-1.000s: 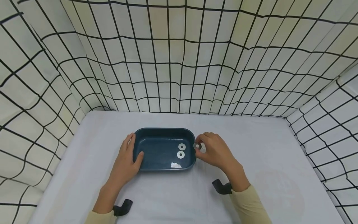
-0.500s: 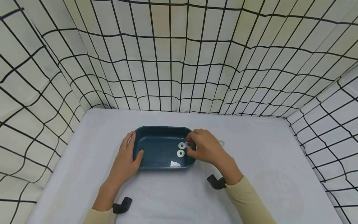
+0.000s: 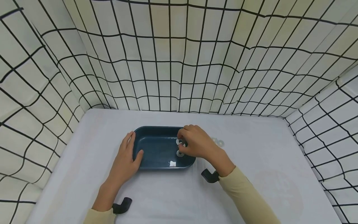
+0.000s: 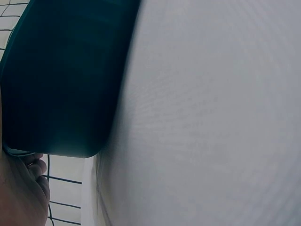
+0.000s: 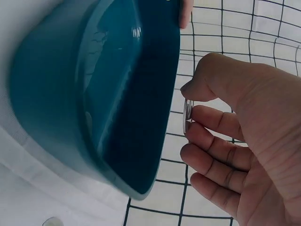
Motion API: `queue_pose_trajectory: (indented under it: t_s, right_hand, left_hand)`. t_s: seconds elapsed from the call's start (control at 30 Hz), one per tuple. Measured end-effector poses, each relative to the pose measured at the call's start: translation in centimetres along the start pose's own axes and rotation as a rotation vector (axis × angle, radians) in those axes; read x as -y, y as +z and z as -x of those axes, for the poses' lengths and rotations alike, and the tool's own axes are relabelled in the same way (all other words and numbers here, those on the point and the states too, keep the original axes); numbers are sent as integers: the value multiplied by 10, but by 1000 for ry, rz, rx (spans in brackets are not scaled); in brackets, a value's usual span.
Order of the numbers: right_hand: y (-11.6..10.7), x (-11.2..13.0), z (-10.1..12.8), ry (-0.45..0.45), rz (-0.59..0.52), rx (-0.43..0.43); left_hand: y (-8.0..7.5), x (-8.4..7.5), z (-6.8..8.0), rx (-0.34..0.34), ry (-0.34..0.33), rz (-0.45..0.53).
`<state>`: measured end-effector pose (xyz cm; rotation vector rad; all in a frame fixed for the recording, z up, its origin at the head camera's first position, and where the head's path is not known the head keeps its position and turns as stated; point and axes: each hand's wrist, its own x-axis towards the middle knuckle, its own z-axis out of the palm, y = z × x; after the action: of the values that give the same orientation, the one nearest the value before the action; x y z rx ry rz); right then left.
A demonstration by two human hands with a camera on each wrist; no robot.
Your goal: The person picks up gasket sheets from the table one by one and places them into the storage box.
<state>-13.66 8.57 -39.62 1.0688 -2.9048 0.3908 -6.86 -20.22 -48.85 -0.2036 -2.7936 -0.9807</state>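
Observation:
A dark blue-green rectangular tray (image 3: 156,152) stands on the white table. My left hand (image 3: 125,158) holds its left end, fingers along the outside and thumb over the near rim. Above the tray's right part, my right hand (image 3: 195,142) pinches a flat metal washer (image 5: 186,113) between thumb and fingertips. The right wrist view shows that washer edge-on; whether it is a single one cannot be told. Below the right fingertips, one washer (image 3: 179,153) lies on the tray floor, partly covered. The fingers hide the spot where another washer lay.
Pale ring-shaped pieces (image 3: 220,143) lie on the table right of the tray, partly behind the right hand. Black netting (image 3: 179,62) over pale walls encloses the back and sides. A black curved piece (image 3: 122,206) sits at the left wrist, another (image 3: 210,176) at the right.
My right hand has moved left with the washer, from beside the tray's right rim to over the washers inside. More pale rings show behind it. The left hand and tray stay in place.

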Motion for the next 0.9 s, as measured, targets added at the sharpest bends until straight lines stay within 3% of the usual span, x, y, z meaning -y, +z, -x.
queue_pose_trajectory:
  t_s: [0.63, 0.9]
  right_hand:
    - [5, 10, -23, -9, -8, 100]
    - [4, 0, -20, 32, -50, 72]
  left_hand:
    - [-1, 0, 0, 5, -9, 15]
    - [0, 0, 0, 2, -2, 16]
